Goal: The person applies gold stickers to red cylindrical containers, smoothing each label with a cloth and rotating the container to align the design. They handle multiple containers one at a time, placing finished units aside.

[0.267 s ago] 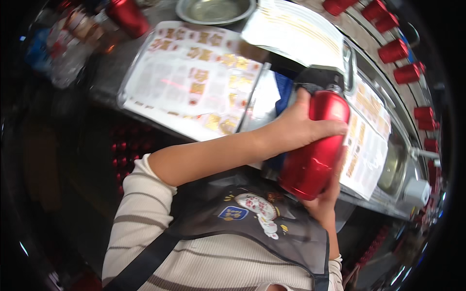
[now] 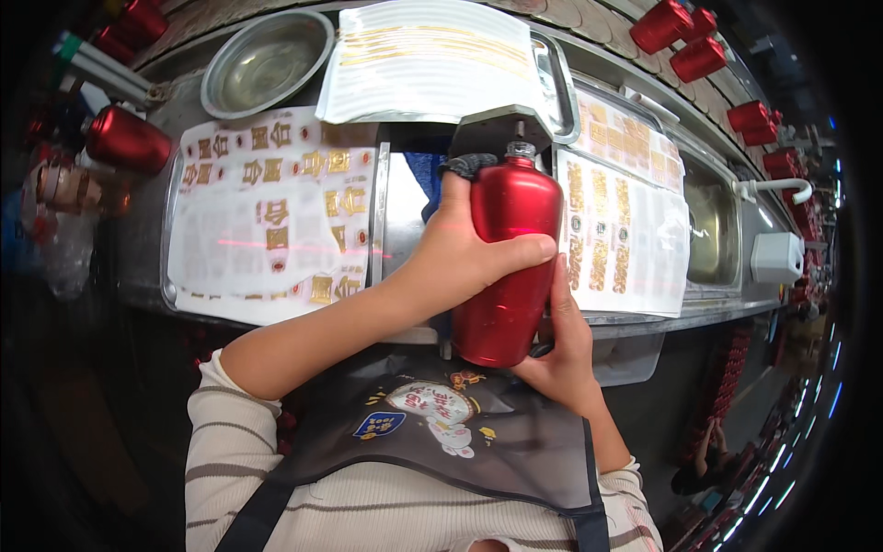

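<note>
A glossy red bottle (image 2: pixel 511 230) stands nearly upright in front of me, its bare clear neck toward a dark angular metal holder (image 2: pixel 497 129). My left hand (image 2: pixel 467 247) grips it from the left, thumb laid across the front. Low on the right side, my right hand (image 2: pixel 563 348) holds the bottle near its base, some fingers hidden behind it. A dark cloth (image 2: pixel 467 166) bunches by the bottle's shoulder above my left fingers. Sheets of gold decals lie on both sides: a left sheet (image 2: pixel 248 207) on a tray and a right sheet (image 2: pixel 635 253).
Behind the holder lies a white sheet with gold strips (image 2: pixel 432 78). A metal basin (image 2: pixel 267 64) sits far left, near another red bottle (image 2: pixel 129 140). At right are a sink (image 2: pixel 713 225), a tap (image 2: pixel 782 189) and a white container (image 2: pixel 777 258). More red bottles (image 2: pixel 697 57) line the back.
My view has swung, so the counter appears squarer and shifted left. The bottle in my hands stands more upright than before. Both hands keep their hold.
</note>
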